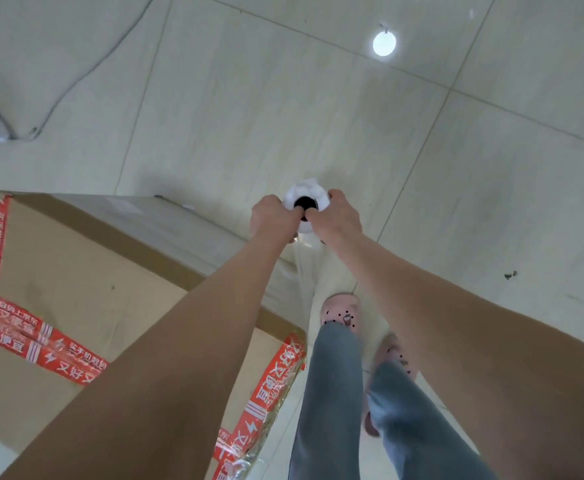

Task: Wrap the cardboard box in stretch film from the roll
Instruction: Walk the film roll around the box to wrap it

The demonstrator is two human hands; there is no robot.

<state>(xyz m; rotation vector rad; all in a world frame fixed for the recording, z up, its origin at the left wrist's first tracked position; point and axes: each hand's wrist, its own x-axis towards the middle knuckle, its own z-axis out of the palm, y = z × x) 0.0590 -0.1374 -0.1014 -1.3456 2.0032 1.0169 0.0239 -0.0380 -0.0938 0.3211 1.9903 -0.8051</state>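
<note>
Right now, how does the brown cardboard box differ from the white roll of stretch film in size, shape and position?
The brown cardboard box is large and rectangular; the white roll of stretch film is small and round, with a dark core hole. The box rests on the pale tiled floor; the roll is held upright by the left hand and right hand. Red printed tape marks only the box. Clear film runs between them.

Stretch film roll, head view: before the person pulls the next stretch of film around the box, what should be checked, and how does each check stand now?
1. Both hands on the roll: ok, left hand and right hand grip its top end.
2. Film runs from roll to cardboard box: ok.
3. Film free of tears: cannot tell.
4. Floor ahead free of obstacles: ok.
5. Film left on the roll: cannot tell.
</note>
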